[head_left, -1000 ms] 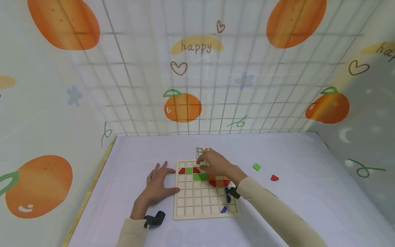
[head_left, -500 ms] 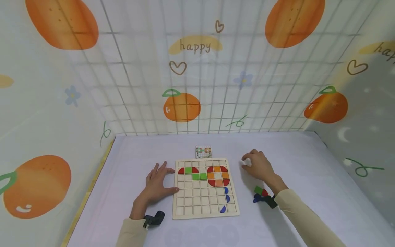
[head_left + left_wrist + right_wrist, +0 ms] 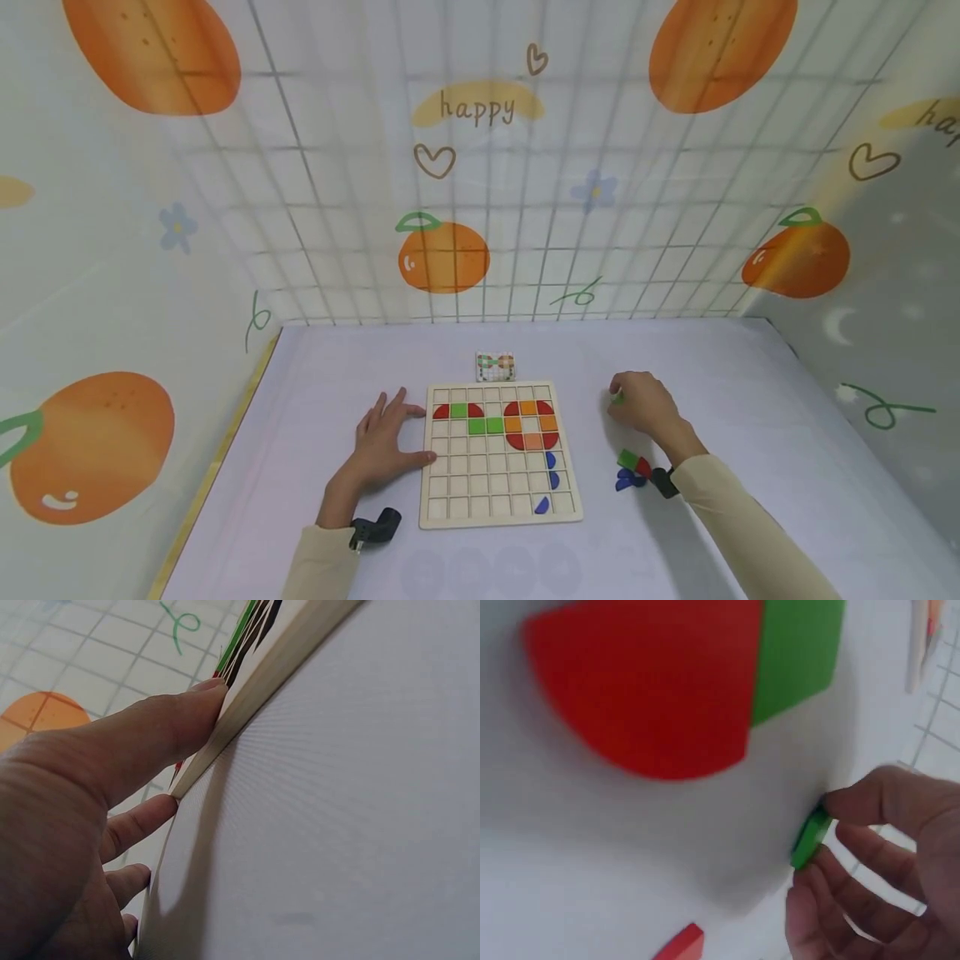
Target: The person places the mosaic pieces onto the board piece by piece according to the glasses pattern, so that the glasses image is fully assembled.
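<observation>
A wooden grid board point(image 3: 498, 492) lies on the table with red, green, orange and blue tiles set in its cells. My left hand point(image 3: 384, 446) rests flat beside the board's left edge, fingers straight, thumb against the board's rim point(image 3: 247, 712). To the right of the board my right hand point(image 3: 639, 403) pinches a small green tile point(image 3: 810, 838) between thumb and fingertips, just off the table. In the right wrist view a red quarter-round tile point(image 3: 645, 682) and a green square tile point(image 3: 799, 652) lie close by.
A small pattern card point(image 3: 495, 366) sits behind the board. Loose green, red and blue tiles point(image 3: 632, 468) lie near my right wrist. Printed fabric walls enclose the table on three sides, and a wooden strip point(image 3: 217, 467) runs along its left edge.
My right hand left the board's top rows, swung right across the table, and now pinches the green tile there. The left hand has stayed where it was.
</observation>
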A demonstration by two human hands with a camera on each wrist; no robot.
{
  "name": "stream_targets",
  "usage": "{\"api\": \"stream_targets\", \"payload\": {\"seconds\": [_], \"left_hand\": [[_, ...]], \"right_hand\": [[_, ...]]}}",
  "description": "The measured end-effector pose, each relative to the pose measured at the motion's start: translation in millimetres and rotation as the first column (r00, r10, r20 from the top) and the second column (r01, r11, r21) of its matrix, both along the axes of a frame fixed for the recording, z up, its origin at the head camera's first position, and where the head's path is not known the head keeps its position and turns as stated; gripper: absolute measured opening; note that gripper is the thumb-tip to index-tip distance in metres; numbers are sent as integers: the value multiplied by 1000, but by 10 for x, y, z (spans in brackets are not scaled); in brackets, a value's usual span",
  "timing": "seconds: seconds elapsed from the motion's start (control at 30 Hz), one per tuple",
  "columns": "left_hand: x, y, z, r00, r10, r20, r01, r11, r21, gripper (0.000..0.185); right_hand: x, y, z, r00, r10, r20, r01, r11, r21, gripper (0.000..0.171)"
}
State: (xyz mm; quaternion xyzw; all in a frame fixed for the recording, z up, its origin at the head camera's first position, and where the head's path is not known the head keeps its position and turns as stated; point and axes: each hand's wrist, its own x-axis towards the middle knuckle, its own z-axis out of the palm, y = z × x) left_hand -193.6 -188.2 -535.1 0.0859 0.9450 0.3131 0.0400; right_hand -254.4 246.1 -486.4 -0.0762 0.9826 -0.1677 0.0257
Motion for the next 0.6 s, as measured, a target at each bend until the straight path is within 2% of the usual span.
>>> {"api": "stream_targets", "payload": {"seconds": [0.13,0.3,0.43,0.6], "left_hand": [[-1,-3,5,1000,-1,2,1,1000,6,72],[0,-8,-7,1000,-2,-7,2,1000,16,72],[-5,-16,-19,1000,-4,-9,4,1000,17,71],[-15,-24,-16,1000,-11,-6,11,1000,9,72]], "right_hand": [[-78,-158,25,999,43,-31,-40,995,90,27],[-111,-578,111,981,153,-120,-145,987,73,28],[-110,-1001,136,944,275,-181,-271,961,48,27],[-71,-1511,155,875,424,-232,-429,903,30,25]]}}
